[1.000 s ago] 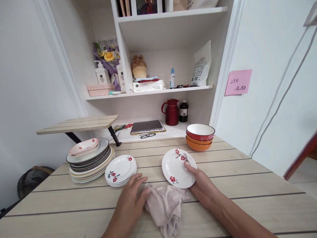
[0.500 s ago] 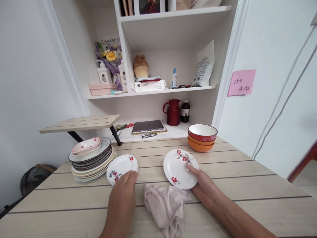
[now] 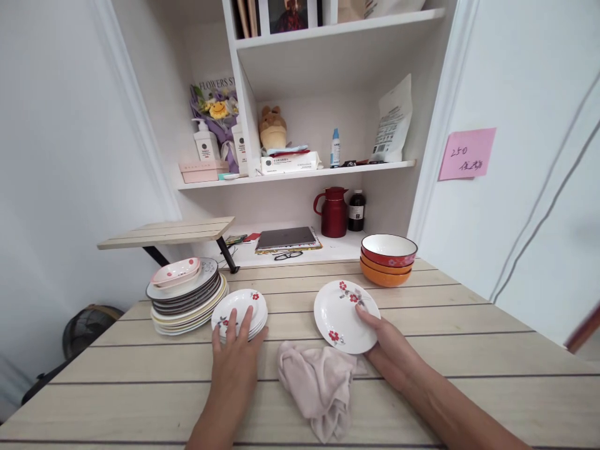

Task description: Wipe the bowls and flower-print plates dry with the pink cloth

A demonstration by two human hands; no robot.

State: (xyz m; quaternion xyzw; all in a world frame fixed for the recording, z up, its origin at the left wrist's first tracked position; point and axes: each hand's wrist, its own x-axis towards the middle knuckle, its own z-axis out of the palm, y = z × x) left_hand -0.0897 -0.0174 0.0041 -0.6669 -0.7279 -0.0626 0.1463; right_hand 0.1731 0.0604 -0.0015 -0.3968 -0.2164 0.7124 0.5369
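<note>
In my right hand (image 3: pixel 390 350) is a white plate with red flowers (image 3: pixel 344 322), the thumb on its face and the other fingers hidden beneath. My left hand (image 3: pixel 238 350) has its fingers spread over the near edge of a short stack of matching floral plates (image 3: pixel 237 303); whether the fingertips press on the top one I cannot tell. A crumpled pale pink cloth (image 3: pixel 319 384) lies on the table between my hands, just below the held plate.
At the left stands a tall plate stack (image 3: pixel 185 306) topped by small pink dishes (image 3: pixel 175 272), near a raised wooden stand (image 3: pixel 166 231). Stacked bowls (image 3: pixel 388 261) sit back right. Behind are a closed laptop (image 3: pixel 287 237), glasses (image 3: pixel 288 255) and a red jug (image 3: pixel 334 214).
My left hand has opened from bunched fingers to spread ones and now reaches over the small plate stack. The right hand keeps its hold on the plate. The view has shifted slightly.
</note>
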